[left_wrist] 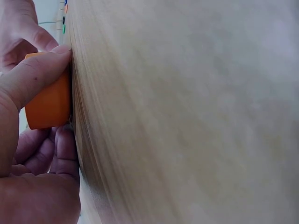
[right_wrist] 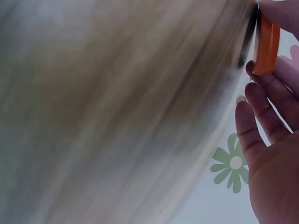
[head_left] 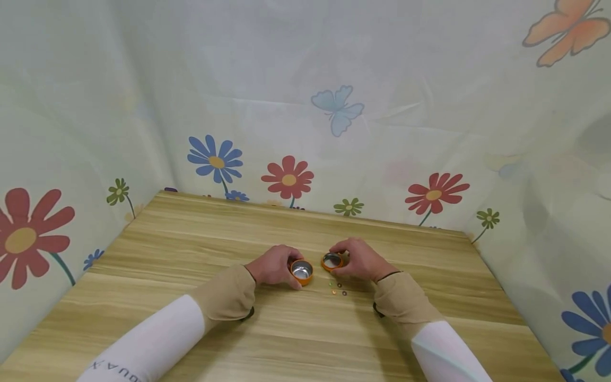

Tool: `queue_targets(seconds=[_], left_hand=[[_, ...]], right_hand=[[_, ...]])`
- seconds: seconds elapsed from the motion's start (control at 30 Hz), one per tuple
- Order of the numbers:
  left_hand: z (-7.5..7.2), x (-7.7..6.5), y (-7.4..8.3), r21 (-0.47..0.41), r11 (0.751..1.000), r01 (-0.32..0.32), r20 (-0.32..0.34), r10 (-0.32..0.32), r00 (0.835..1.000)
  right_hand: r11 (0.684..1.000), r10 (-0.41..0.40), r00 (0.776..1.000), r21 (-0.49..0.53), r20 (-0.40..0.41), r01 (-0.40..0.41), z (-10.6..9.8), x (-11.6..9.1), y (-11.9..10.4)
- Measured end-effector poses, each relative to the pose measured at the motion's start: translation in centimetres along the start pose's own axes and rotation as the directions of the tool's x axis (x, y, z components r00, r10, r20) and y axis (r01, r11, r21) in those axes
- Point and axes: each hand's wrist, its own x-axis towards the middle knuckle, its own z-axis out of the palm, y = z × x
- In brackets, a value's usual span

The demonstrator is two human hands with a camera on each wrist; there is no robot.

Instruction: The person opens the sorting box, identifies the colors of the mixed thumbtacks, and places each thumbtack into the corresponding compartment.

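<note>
My left hand (head_left: 276, 265) grips a small round orange tin (head_left: 310, 274) with a shiny silver inside, its open top facing up. In the left wrist view the thumb lies along the tin's orange wall (left_wrist: 49, 105), with other fingers curled at the opposite side. My right hand (head_left: 361, 260) holds a shallower orange lid (head_left: 325, 266), silver side up, between thumb and fingers. The right wrist view shows the lid's orange rim (right_wrist: 267, 49) tilted or just at the tabletop; I cannot tell which. Several tiny coloured ring-like pieces (head_left: 334, 292) lie on the table near the lid.
The wood-grain table (head_left: 286, 339) spans the space below both arms. Fabric walls (head_left: 248, 63) with printed flowers and butterflies stand at the back and both sides. A small dark purple object (head_left: 170, 189) sits at the far left corner.
</note>
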Motion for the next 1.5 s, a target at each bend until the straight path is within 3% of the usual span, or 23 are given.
queue_targets(seconds=[0.17,0.6,1.0,1.27,1.5], left_hand=[[-0.1,0.0,0.1,0.003,1.0,0.001,0.002,-0.001,1.0],[0.0,0.2,0.0,0.019,1.0,-0.003,0.008,0.003,1.0],[0.0,0.4,-0.3,0.022,1.0,0.003,0.003,-0.003,1.0],[0.1,0.3,0.1,0.009,1.0,0.01,0.005,-0.01,1.0],[-0.1,0.4,0.6,0.056,0.998,-0.003,0.012,0.002,1.0]], right_hand=[[1.0,0.022,1.0,-0.015,0.014,-0.022,-0.1,0.1,-0.1],[0.995,0.075,0.995,0.059,0.064,-0.079,-0.2,0.4,0.0],[0.998,0.058,0.998,-0.006,0.003,-0.058,-0.3,-0.5,-0.4],[0.997,0.03,0.995,-0.067,-0.094,-0.037,-0.9,-1.7,-1.9],[0.997,-0.026,0.997,-0.075,-0.078,0.02,-1.5,-2.4,-3.2]])
